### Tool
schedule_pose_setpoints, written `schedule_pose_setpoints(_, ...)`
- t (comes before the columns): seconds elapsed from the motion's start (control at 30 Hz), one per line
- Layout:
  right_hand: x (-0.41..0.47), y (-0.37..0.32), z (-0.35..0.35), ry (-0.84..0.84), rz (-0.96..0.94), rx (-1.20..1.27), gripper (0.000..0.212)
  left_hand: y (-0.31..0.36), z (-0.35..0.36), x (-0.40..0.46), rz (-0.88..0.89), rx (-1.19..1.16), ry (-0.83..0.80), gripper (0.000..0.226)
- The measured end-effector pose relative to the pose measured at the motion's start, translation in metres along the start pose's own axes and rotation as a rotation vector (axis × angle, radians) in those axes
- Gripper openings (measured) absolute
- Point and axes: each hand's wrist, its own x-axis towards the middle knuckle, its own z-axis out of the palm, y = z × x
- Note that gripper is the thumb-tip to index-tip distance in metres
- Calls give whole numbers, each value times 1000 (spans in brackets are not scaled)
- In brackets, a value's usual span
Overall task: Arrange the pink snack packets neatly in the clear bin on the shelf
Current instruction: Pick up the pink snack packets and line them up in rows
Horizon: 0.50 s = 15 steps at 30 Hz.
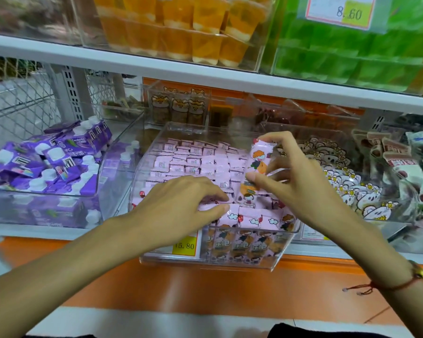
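Now, right hand (300, 184) fingers pinching a pink packet (257, 167), left hand (181, 201) fingers flat on packets.

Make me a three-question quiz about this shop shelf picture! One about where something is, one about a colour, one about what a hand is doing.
1. What sits left of the clear bin of pink packets?
A. green jelly B. purple cartons C. nothing
2. What colour is the price tag on the bin front?
A. blue B. yellow C. black
3. What is the right hand doing?
A. holding up a packet B. resting empty C. pointing at the ceiling

Answers: 1 B, the purple cartons fill the bin beside it. 2 B, the tag showing 15.80 is yellow. 3 A, its fingers pinch one pink packet upright above the rest.
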Motion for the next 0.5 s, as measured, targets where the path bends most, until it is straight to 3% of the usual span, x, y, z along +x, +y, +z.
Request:
schedule_pose_setpoints(0.23, 0, -2, -6, -33, -97, -312, 31, 2, -3, 0, -33, -12, -25, 36)
schedule_pose_setpoints(0.5, -6, -4, 10, -319, -255, -551, 29, 4, -4, 0, -45, 5, -29, 36)
